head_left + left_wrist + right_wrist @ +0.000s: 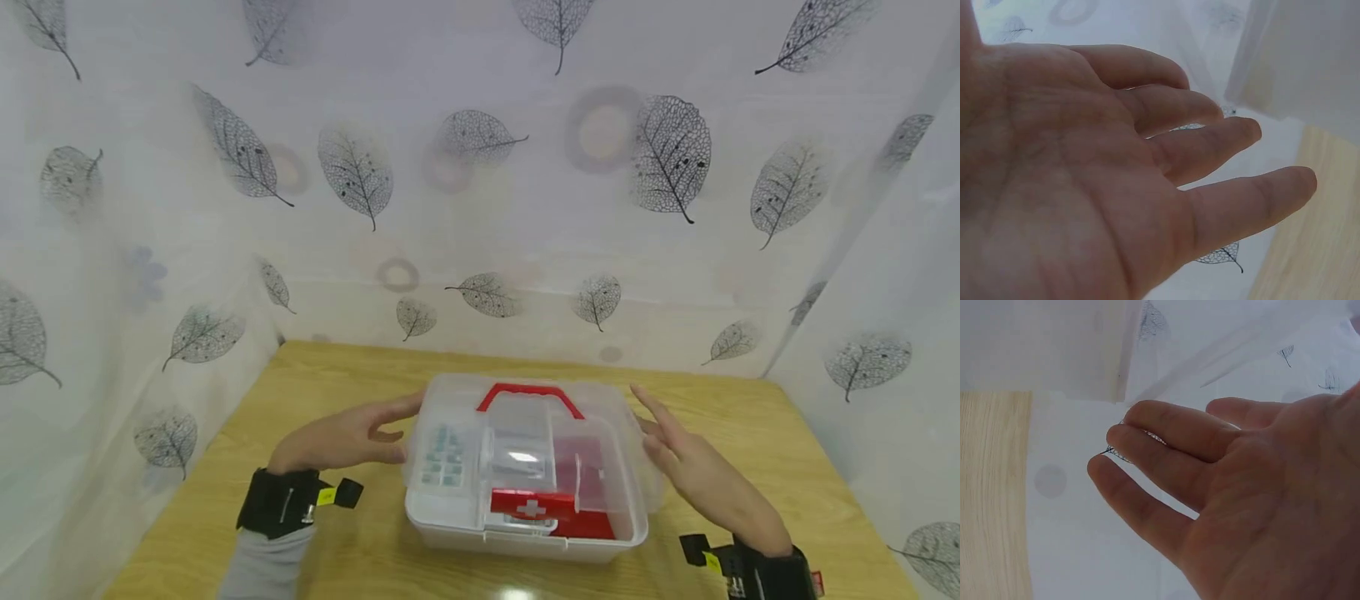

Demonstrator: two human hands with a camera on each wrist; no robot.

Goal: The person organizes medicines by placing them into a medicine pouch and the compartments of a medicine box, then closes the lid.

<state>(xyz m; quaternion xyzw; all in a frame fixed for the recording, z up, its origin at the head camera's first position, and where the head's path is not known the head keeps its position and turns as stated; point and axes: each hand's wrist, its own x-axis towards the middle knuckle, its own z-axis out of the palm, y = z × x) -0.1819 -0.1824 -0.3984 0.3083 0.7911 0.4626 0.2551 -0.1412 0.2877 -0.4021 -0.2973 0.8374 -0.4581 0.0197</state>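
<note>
A translucent plastic first-aid box [450, 533] stands in the middle of the table, its lid down and a red carry handle [532, 389] on top. Through the plastic show a red item with a white cross [531, 505] and, at the left, a pattern of small teal shapes [444, 457]. My left hand [345, 437] is at the box's left side, fingers extended and spread, also in the left wrist view, where the box wall [1304, 62] is beyond the fingertips. On the right side, my right hand [701, 471] has its fingers extended close to the box.
The light wood tabletop [360, 367] spreads around the box. A whitish sheet printed with dark leaves [480, 217] hangs behind the table and along both sides. Each wrist wears a black strap [277, 500] with a small black piece attached.
</note>
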